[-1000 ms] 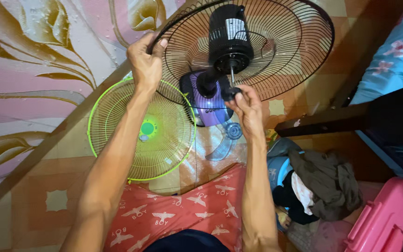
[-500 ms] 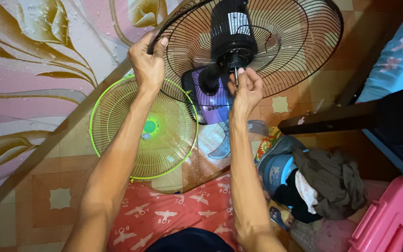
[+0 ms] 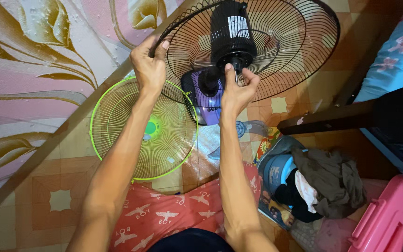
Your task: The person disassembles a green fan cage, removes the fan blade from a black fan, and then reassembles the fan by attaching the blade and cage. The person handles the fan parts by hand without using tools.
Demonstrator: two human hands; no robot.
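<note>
While the left hand [image 3: 149, 65] grips the rim of the black rear fan guard [image 3: 285, 51], fingers curled shut round the outer wire, the right hand [image 3: 235, 91] pinches at the motor shaft [image 3: 237, 74] just under the black motor housing [image 3: 232, 35]. Thumb and fingertips are closed tight on something small at the shaft; can't tell if it's a nut or the bare spindle.

Fan head is held up in the air, tilted, in front of the person, above the tiled floor [image 3: 57, 200]. Purple fan base [image 3: 206, 95] sits right behind the shaft.

Handling call: motor end is likely heavy, guard light and springy. Thin wires will flex, so the rim grip steadies but shouldn't carry the load; better purchase is the motor housing or neck. Shaft looks smooth, probably slippery, needs a firm pinch.

Nearby: lime-green front grille [image 3: 141, 130] flat on the floor under the left forearm, translucent fan blade [image 3: 239, 130] beside it, pile of clothes [image 3: 323, 182] and pink plastic bin [image 3: 388, 219] to the right.
</note>
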